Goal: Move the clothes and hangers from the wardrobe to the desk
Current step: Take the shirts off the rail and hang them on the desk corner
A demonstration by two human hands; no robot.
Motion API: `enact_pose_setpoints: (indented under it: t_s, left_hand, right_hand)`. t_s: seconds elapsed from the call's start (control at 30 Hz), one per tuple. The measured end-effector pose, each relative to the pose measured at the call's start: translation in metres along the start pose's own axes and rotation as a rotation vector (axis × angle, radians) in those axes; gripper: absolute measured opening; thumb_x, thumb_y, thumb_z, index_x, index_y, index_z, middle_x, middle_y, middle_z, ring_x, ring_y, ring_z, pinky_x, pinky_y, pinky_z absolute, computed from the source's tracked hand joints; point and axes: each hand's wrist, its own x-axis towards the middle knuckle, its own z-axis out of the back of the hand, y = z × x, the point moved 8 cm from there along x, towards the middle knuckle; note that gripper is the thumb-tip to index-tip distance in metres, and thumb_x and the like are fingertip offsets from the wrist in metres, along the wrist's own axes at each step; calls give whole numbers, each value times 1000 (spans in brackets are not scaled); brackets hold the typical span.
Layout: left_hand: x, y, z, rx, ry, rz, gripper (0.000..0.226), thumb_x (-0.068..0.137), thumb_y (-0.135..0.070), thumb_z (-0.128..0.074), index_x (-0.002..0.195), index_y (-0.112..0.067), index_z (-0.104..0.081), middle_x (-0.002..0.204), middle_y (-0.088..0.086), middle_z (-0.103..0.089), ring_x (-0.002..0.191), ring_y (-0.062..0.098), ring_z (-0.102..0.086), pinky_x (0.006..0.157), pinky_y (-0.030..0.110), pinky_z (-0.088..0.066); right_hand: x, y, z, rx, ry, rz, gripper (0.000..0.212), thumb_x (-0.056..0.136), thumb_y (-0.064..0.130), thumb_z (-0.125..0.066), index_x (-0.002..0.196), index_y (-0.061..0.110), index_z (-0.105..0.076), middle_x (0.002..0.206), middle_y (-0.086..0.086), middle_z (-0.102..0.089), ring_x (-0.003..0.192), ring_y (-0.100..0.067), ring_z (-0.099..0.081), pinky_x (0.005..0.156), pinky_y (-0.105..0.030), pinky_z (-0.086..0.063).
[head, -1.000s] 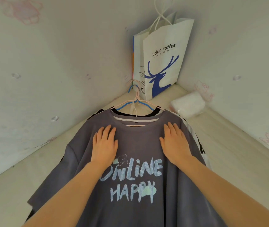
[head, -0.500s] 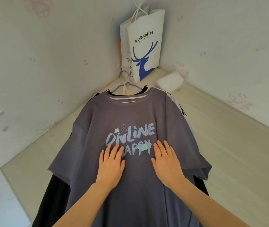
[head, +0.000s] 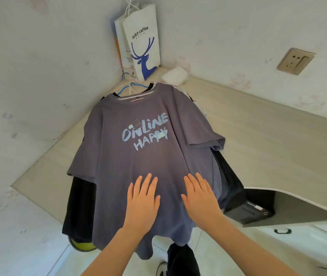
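Seemingly the laying-down step is nearly done. In the head view, a grey T-shirt (head: 144, 156) printed "ONLINE HAPPY" lies face up on the pale wooden desk (head: 258, 136), on top of a stack that includes a black garment (head: 77, 206) showing beneath its sleeves. The hangers (head: 130, 86), blue and pink at the collar, point toward the corner, where a Luckin Coffee paper bag (head: 142, 42) stands beside a white packet (head: 174, 75). A wall socket (head: 295, 60) sits on the wall to the right. The left hand (head: 142, 202) and the right hand (head: 200, 200) lie flat on the shirt's lower front, side by side and a little apart, fingers straight and gripping nothing, apparently smoothing the cloth. The shirt's hem and the black garment hang over the desk's near edge. I judge that the stack should next be nudged further onto the desk so it cannot slide off. Both palms can then lift away to fetch any clothes left in the wardrobe, which is out of view.
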Motion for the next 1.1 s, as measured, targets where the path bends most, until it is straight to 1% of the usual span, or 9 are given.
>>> enact_pose_setpoints:
  t_s: [0.13,0.3,0.33,0.4,0.47,0.57,0.73,0.97,1.1]
  left_hand:
    - [-28,-34,13,-16,-33,-90,53,89,-40,-32,130,-19,-58,134,1,-58,126,27,-53,101,52,-40]
    - [-58,-89,17,-34,-41,-264,52,89,-39,-33,129,-18,-59,130,2,-60,124,28,-54,100,53,-43]
    - [-64,-101,16,-40,-32,-299,52,90,-39,-33,130,-17,-58,131,2,-60,124,28,-54,100,53,-43]
    - [-76,-125,14,-56,-24,-375,51,91,-39,-33,130,-17,-58,131,3,-60,124,28,-54,100,53,-43]
    - [-91,-151,14,-75,-38,-455,47,91,-37,-39,129,-16,-58,131,3,-60,123,28,-55,99,52,-44]
    - [-118,-190,12,-109,-55,-567,41,90,-30,-56,128,-16,-58,131,4,-60,124,29,-54,101,53,-42]
    - [-176,-260,0,-112,34,-683,51,79,-30,-73,126,-16,-59,127,4,-62,119,27,-58,100,48,-45]
    - [-299,-357,-21,-147,154,-863,44,94,-30,-52,135,-16,-50,134,0,-54,125,22,-49,103,40,-43]
    - [-380,-408,-34,-174,174,-984,42,93,-28,-52,133,-15,-53,131,0,-57,123,22,-51,103,39,-43]
  right_hand:
    - [-48,-12,15,14,-46,-68,64,68,42,-81,120,6,-65,119,-11,-67,113,-31,-62,92,-44,-52]
    - [-111,-36,19,-36,-16,-158,63,80,43,-71,131,9,-57,133,-12,-58,126,-33,-51,104,-45,-37]
    - [-123,-42,20,-40,-8,-191,65,77,44,-74,130,10,-58,133,-11,-58,126,-32,-52,103,-44,-35]
    - [-151,-54,26,-31,-25,-273,68,67,42,-81,124,10,-62,126,-10,-63,119,-31,-58,98,-42,-42]
    - [-182,-65,32,-15,-40,-347,66,69,41,-80,123,9,-62,125,-11,-64,118,-31,-59,96,-41,-46]
    - [-235,-85,33,-7,-20,-465,65,73,40,-77,127,9,-58,130,-11,-60,122,-31,-55,100,-40,-42]
    - [-334,-113,41,4,5,-627,62,77,37,-75,128,7,-56,131,-13,-58,122,-33,-55,98,-45,-45]
    - [-494,-143,56,26,-17,-785,60,80,35,-71,128,2,-56,129,-14,-59,122,-35,-54,97,-46,-49]
    - [-591,-155,60,46,-27,-919,60,79,36,-72,126,3,-57,126,-13,-61,121,-35,-55,97,-46,-49]
